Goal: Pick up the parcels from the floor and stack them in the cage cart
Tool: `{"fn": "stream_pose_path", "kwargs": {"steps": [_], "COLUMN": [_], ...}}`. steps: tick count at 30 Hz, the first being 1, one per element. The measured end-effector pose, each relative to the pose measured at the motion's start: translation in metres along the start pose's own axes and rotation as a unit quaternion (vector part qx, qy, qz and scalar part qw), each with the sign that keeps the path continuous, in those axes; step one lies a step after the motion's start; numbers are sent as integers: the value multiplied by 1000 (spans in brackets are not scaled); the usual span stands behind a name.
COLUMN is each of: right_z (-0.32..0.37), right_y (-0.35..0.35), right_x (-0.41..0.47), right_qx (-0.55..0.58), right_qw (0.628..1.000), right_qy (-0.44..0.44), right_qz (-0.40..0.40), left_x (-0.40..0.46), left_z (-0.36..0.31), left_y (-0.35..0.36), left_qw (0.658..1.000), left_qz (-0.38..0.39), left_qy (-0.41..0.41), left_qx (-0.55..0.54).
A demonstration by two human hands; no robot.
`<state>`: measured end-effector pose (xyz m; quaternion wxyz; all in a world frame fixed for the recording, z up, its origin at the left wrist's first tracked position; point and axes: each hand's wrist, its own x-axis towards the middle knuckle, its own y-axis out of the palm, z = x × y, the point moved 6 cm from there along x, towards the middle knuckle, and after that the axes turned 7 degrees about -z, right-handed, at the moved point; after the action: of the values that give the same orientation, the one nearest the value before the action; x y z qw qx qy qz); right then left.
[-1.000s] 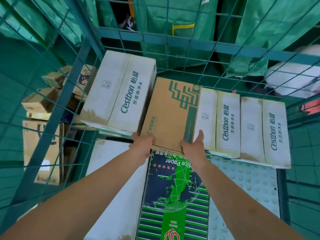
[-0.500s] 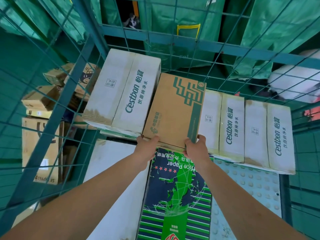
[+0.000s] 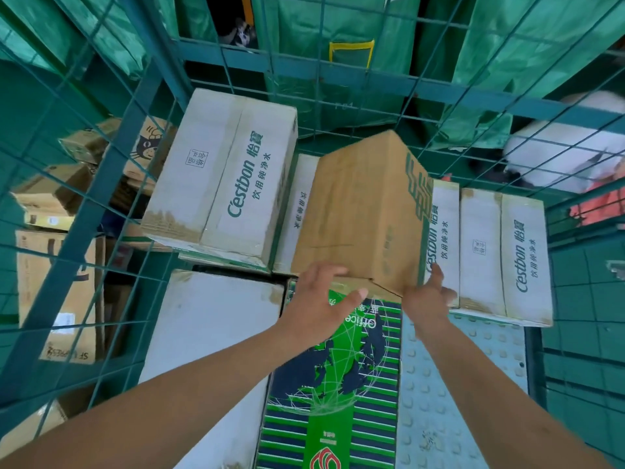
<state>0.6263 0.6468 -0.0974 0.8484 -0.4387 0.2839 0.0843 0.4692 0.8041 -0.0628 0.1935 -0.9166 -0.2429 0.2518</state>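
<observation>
Brown box [image 3: 358,211] tilted, near edge gripped between left hand [image 3: 318,299] and right hand [image 3: 427,297].

Head view, steeply downward, close into cage cart [image 3: 338,79].
</observation>
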Motion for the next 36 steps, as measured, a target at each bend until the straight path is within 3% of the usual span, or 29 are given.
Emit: {"fn": "stream_pose_path", "kwargs": {"steps": [2,5,7,11,13,18,24,26,28,31,36], "right_z": [12,24,28,27,23,28,71,74,71,73,80], "right_y": [-10,-10,-6,-1,3,15,55,70,81,90,95], "right_x": [5,-6,-14,-15,-14,-20,-36,-34,-34,-36,-42], "right_qx": [5,42,63,74,69,134,119,127,115,81,61], "right_qw": [999,995,988,986,987,978,965,973,977,976,968], "right_qy": [-41,-61,-86,-98,-103,-94,-170,-113,-73,-85,-96], "right_qz": [1,74,116,115,104,129,163,157,166,185,225], "left_x": [9,36,46,54,57,60,61,59,57,56,63], "left_z": [-4,22,37,47,48,37,33,31,36,42,40], "left_y": [7,7,11,10,10,-17,-83,-88,-82,-69,-67], "left_qw": [1000,987,960,920,916,920,960,968,976,981,984], "left_qz": [21,-44,-59,-69,-62,-144,-244,-231,-180,-84,-63], "left_qy": [8,-155,-256,-318,-307,-240,-123,-99,-125,-171,-164], "left_qx": [-9,-26,-101,-217,-251,-275,-58,0,12,-36,-39]}}
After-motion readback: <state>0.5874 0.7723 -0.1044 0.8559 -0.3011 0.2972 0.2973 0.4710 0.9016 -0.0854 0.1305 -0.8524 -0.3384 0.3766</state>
